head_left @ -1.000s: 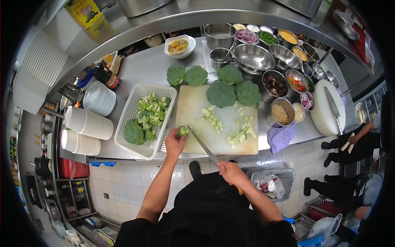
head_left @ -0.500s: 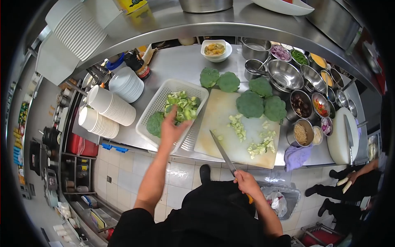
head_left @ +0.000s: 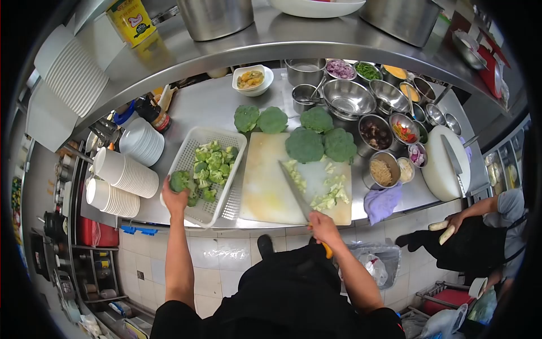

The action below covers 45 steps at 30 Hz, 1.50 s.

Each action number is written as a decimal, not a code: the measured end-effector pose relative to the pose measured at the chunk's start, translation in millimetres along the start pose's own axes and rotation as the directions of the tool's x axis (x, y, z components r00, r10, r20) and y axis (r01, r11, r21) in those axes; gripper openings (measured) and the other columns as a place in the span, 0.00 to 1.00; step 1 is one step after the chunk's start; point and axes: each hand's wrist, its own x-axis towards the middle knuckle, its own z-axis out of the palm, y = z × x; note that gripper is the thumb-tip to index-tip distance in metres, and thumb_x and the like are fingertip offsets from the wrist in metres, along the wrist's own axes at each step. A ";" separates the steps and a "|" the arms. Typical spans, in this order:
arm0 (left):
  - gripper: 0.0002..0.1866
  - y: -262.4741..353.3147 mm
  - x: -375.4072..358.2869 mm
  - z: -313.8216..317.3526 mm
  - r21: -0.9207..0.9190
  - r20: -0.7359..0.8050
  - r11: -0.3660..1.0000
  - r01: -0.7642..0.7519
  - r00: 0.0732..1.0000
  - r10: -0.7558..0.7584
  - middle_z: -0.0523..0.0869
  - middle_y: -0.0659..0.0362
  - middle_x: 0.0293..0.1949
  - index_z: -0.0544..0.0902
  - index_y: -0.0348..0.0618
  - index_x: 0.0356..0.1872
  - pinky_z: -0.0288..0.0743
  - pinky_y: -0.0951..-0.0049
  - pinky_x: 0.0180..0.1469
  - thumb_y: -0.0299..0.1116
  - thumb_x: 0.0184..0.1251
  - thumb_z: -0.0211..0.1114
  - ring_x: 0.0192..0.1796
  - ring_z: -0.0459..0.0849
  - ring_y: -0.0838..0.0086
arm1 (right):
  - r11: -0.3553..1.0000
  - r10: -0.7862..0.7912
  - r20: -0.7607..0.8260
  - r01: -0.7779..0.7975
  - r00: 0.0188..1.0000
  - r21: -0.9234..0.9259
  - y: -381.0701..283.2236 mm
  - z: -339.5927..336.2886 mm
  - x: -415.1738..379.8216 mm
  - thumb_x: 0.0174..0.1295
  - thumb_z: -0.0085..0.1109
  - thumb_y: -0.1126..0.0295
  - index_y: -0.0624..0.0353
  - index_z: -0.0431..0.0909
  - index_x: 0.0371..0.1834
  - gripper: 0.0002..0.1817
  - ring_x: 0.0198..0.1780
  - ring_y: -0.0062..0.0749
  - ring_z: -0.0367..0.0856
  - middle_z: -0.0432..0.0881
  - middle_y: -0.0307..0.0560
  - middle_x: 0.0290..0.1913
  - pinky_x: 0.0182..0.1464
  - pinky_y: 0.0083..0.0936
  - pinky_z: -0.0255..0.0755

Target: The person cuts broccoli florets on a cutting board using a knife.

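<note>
My left hand [head_left: 175,196] is at the near-left side of the white perforated basket [head_left: 241,148], its fingers closed around a dark green broccoli head [head_left: 179,180]. The palm side of that grip is hidden. Cut broccoli florets [head_left: 214,161] fill the middle of the basket. In my right hand [head_left: 323,227] is a knife [head_left: 295,189] with an orange handle, its blade pointing away over the cutting board [head_left: 265,192]. Chopped pale green stem pieces [head_left: 332,194] lie on the board right of the blade. Large broccoli heads [head_left: 304,144] rest along its far edge.
Metal bowls [head_left: 349,97] and pots of ingredients crowd the right side. A purple cloth [head_left: 383,202] lies at the counter's front edge. Stacked white bowls [head_left: 125,172] stand left, and a steel shelf [head_left: 271,51] crosses above. Another person [head_left: 480,226] is at right.
My left hand has moved from over the florets to the basket's near-left side and closed on the broccoli head. The view has swung right; the knife stays in my right hand.
</note>
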 end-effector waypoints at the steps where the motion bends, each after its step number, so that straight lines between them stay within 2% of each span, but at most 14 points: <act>1: 0.48 4.8 3.7 -5.2 -0.091 -0.049 0.996 -0.016 0.999 0.012 0.79 0.39 0.59 0.71 0.37 0.70 0.71 0.57 0.68 0.33 0.41 0.78 0.64 0.78 0.48 | 0.999 0.033 -0.039 -0.034 0.999 -0.011 4.2 -8.3 -4.2 0.77 0.45 0.57 0.61 0.80 0.48 0.19 0.20 0.42 0.81 0.83 0.51 0.26 0.24 0.37 0.76; 4: 0.43 71.4 2.6 -39.4 -0.425 -0.014 0.905 -0.022 1.000 0.018 0.79 0.47 0.58 0.69 0.39 0.68 0.74 0.61 0.65 0.29 0.45 0.77 0.60 0.81 0.58 | 0.947 -0.277 -0.133 0.247 0.952 -0.203 41.3 -8.4 -4.0 0.78 0.45 0.58 0.62 0.79 0.49 0.19 0.27 0.55 0.82 0.83 0.58 0.28 0.33 0.45 0.77; 7: 0.43 153.6 -8.1 -52.6 -0.647 0.180 0.762 0.028 0.977 0.117 0.79 0.50 0.58 0.68 0.41 0.68 0.75 0.62 0.64 0.27 0.47 0.77 0.59 0.80 0.62 | 0.887 -0.458 -0.142 0.441 0.878 -0.134 30.3 6.9 -20.0 0.78 0.48 0.59 0.63 0.78 0.51 0.17 0.25 0.40 0.84 0.84 0.52 0.27 0.30 0.38 0.77; 8: 0.43 172.7 -14.1 -47.7 -0.687 0.249 0.725 0.047 0.953 0.174 0.79 0.51 0.57 0.67 0.42 0.69 0.75 0.62 0.64 0.26 0.47 0.78 0.59 0.80 0.63 | 0.901 -0.413 -0.128 0.383 0.902 -0.203 26.1 12.0 -23.6 0.78 0.48 0.62 0.63 0.78 0.52 0.15 0.33 0.51 0.87 0.84 0.58 0.29 0.39 0.45 0.78; 10: 0.45 193.3 -26.5 -9.5 -0.678 0.418 0.724 0.129 0.878 0.235 0.78 0.52 0.58 0.68 0.43 0.69 0.75 0.63 0.65 0.27 0.46 0.79 0.60 0.79 0.63 | 0.879 -0.386 -0.078 0.341 0.919 -0.334 36.9 19.2 -18.3 0.76 0.48 0.65 0.62 0.76 0.59 0.16 0.34 0.56 0.86 0.84 0.60 0.29 0.39 0.47 0.78; 12: 0.45 194.3 -37.8 49.6 -0.617 0.424 0.781 -0.096 0.795 0.433 0.77 0.53 0.59 0.68 0.43 0.68 0.74 0.64 0.66 0.25 0.45 0.80 0.62 0.78 0.63 | 0.874 -0.380 -0.077 0.330 0.922 -0.357 38.7 18.0 -16.8 0.74 0.49 0.68 0.61 0.72 0.66 0.20 0.34 0.60 0.85 0.84 0.62 0.29 0.39 0.50 0.77; 14: 0.46 201.5 -51.4 84.4 -0.610 0.492 0.790 -0.068 0.749 0.444 0.77 0.53 0.60 0.68 0.44 0.68 0.73 0.64 0.67 0.24 0.44 0.81 0.63 0.77 0.64 | 0.903 -0.376 -0.116 0.336 0.919 -0.266 33.3 12.5 -31.5 0.72 0.51 0.71 0.60 0.67 0.74 0.27 0.33 0.63 0.84 0.83 0.63 0.29 0.39 0.54 0.76; 18: 0.46 190.5 -54.7 138.6 -0.538 0.578 0.837 -0.098 0.680 0.451 0.76 0.53 0.61 0.68 0.43 0.69 0.71 0.66 0.68 0.21 0.44 0.80 0.66 0.76 0.64 | 0.847 -0.440 -0.132 0.361 0.888 -0.391 2.0 -3.4 -66.4 0.66 0.57 0.72 0.54 0.58 0.81 0.38 0.31 0.64 0.83 0.82 0.64 0.25 0.39 0.57 0.77; 21: 0.46 192.3 -50.8 143.6 -0.536 0.568 0.828 -0.164 0.656 0.497 0.76 0.52 0.61 0.68 0.43 0.70 0.71 0.67 0.69 0.20 0.45 0.80 0.66 0.75 0.64 | 0.821 -0.463 -0.094 0.386 0.882 -0.422 -11.6 -2.3 -78.4 0.64 0.58 0.74 0.54 0.59 0.80 0.39 0.29 0.62 0.82 0.82 0.62 0.25 0.37 0.55 0.77; 22: 0.46 196.9 -51.8 138.0 -0.488 0.551 0.826 -0.281 0.635 0.542 0.75 0.53 0.63 0.67 0.43 0.70 0.71 0.66 0.69 0.19 0.45 0.79 0.66 0.75 0.64 | 0.812 -0.489 -0.102 0.409 0.866 -0.417 -16.0 -0.8 -79.9 0.64 0.57 0.75 0.55 0.59 0.80 0.38 0.28 0.61 0.82 0.82 0.62 0.25 0.36 0.55 0.77; 28: 0.48 187.0 -40.4 136.0 -0.598 0.650 0.795 0.100 0.641 0.408 0.72 0.52 0.67 0.65 0.43 0.73 0.67 0.64 0.72 0.18 0.47 0.78 0.70 0.72 0.64 | 0.805 -0.500 -0.091 0.423 0.861 -0.415 -22.3 -2.7 -78.2 0.64 0.58 0.73 0.53 0.60 0.80 0.38 0.28 0.62 0.82 0.82 0.62 0.26 0.36 0.56 0.77; 34: 0.53 169.9 -67.3 137.5 -0.710 0.491 0.704 0.017 0.728 0.478 0.65 0.52 0.72 0.57 0.46 0.80 0.60 0.64 0.77 0.15 0.51 0.75 0.74 0.66 0.64 | 0.837 -0.444 -0.023 0.405 0.896 -0.367 -23.9 -2.7 -67.0 0.64 0.55 0.75 0.54 0.60 0.79 0.37 0.27 0.64 0.81 0.81 0.62 0.24 0.37 0.55 0.77; 42: 0.52 151.5 -91.5 128.0 -0.741 0.537 0.647 0.182 0.739 0.407 0.67 0.51 0.73 0.53 0.46 0.82 0.66 0.67 0.74 0.11 0.56 0.70 0.72 0.70 0.64 | 0.828 -0.436 0.134 0.455 0.890 -0.327 -40.5 -35.3 -68.9 0.67 0.51 0.74 0.55 0.58 0.80 0.35 0.33 0.65 0.83 0.82 0.66 0.28 0.43 0.54 0.77; 45: 0.53 152.8 -94.7 126.8 -0.725 0.452 0.688 0.027 0.773 0.446 0.67 0.51 0.73 0.53 0.46 0.82 0.66 0.66 0.74 0.11 0.56 0.70 0.72 0.70 0.64 | 0.809 -0.441 0.218 0.490 0.871 -0.323 -51.9 -50.2 -62.8 0.68 0.50 0.72 0.58 0.54 0.81 0.36 0.32 0.65 0.83 0.82 0.67 0.28 0.45 0.55 0.76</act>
